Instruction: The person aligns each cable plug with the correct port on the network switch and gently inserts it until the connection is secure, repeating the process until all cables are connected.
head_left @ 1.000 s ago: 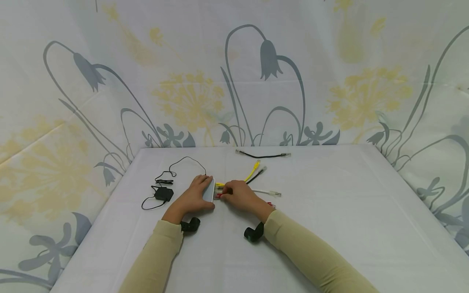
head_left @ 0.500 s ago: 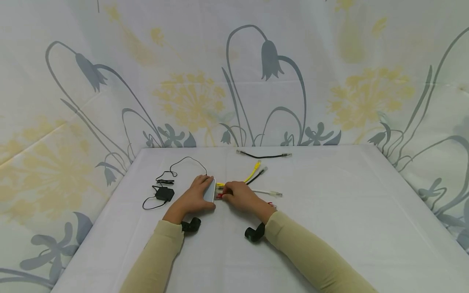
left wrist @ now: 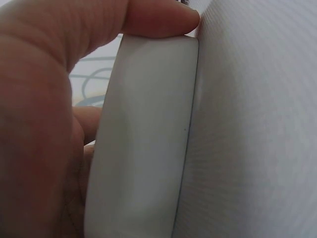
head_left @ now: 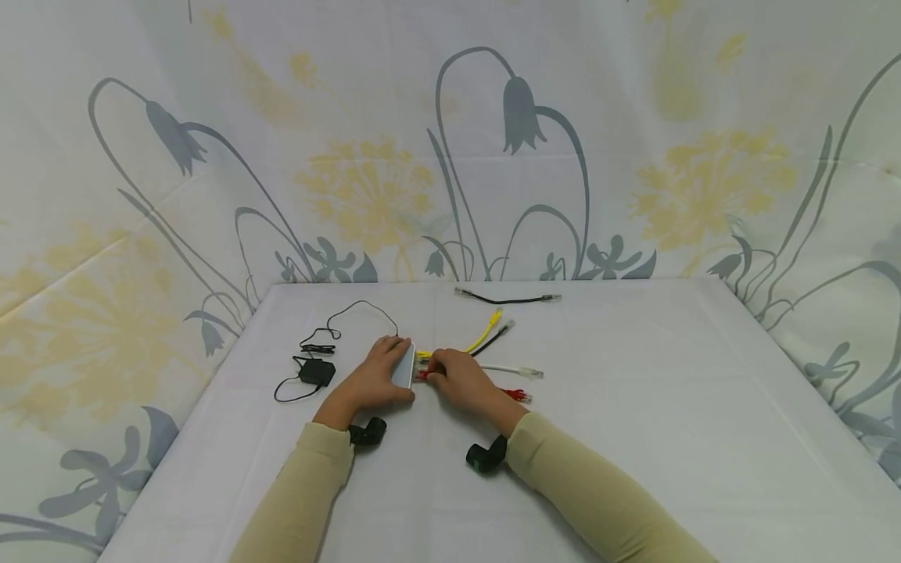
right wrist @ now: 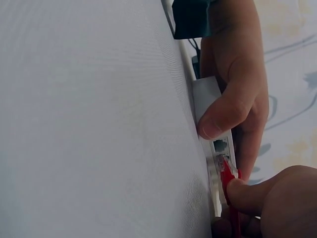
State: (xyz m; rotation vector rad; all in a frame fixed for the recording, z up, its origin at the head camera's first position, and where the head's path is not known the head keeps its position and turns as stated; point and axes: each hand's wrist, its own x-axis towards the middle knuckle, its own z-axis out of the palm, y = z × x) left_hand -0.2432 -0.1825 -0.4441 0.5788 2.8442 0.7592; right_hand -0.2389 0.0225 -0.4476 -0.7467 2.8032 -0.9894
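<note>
My left hand grips a small white network switch by its two ends, with the thumb on the near end. In the left wrist view the thumb presses the narrow end of the box, which lies on the table. My right hand pinches the red plug of an Ethernet cable between thumb and fingers. Its clear tip is at a port in the switch's side; how deep it sits cannot be told. Beside it, toward my left thumb, one port shows unfilled. The red cable's other end lies past my right wrist.
Yellow, black and white Ethernet cables run from the switch's port side to the right. A loose black cable lies at the back edge. A power adapter with thin cord lies on the left.
The right wrist and forearm have shifted slightly, uncovering more of the red cable's far end. The left hand and the switch have stayed in place.
</note>
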